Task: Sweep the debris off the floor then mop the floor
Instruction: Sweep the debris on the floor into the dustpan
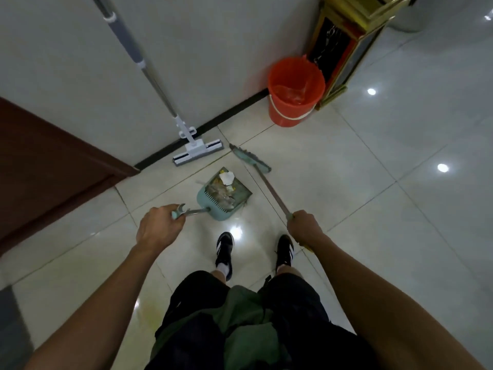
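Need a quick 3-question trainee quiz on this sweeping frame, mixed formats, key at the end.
1. True or false: the dustpan already holds debris.
2. Multiple choice: where is the mop? A) in the left hand B) leaning against the wall, head on the floor C) inside the orange bucket
3. Fill in: the right hand grips the handle of the ____, and the left hand grips the dustpan handle.

Key:
1. True; paper and scraps lie in the pan.
2. B; it stands beside the wall, apart from the orange bucket.
3. broom
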A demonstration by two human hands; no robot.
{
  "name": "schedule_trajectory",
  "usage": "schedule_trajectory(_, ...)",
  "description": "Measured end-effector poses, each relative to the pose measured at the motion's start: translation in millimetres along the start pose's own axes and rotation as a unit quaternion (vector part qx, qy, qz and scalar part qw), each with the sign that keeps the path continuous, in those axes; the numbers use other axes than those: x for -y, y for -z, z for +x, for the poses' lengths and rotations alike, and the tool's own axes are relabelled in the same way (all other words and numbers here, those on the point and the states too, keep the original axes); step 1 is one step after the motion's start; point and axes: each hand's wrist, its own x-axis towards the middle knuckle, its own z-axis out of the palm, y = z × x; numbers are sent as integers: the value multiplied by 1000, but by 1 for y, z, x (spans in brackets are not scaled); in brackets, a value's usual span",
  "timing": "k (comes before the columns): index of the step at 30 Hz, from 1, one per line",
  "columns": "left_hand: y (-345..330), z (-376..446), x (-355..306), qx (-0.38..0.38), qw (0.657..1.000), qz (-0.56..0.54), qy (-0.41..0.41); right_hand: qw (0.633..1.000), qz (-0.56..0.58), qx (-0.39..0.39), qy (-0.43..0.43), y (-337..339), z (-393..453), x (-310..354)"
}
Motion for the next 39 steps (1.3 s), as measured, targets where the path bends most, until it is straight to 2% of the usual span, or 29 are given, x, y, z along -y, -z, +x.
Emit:
schedule_trajectory(5,-24,-55,-19,-52,993,-30,101,996,-22,55,74,40,37,-11)
schedule_trajectory(12,-64,-138,-63,-88,977,-41,190,960,-201,131,142,56,50,-22)
schedule_trajectory(15,-83,-171,-76,-99,967,-58,228,949,-238,145,149,52,46,-33)
schedule_trajectory(28,-194,-343,-114,-145,935,-108,306,893,-352,214,181,25,-18,-132)
schedule_trajectory(33,-229,-405,-137,-146,919,-132,342,917,-292,197,190,29,-35,-159)
schedule_trajectory(36,-240,-425,-146,-141,911,-137,362,944,-200,191,178,34,-40,-173)
schedule_trajectory(39,-249,-437,-154,-135,909,-143,367,956,-100,218,169,43,-46,-183)
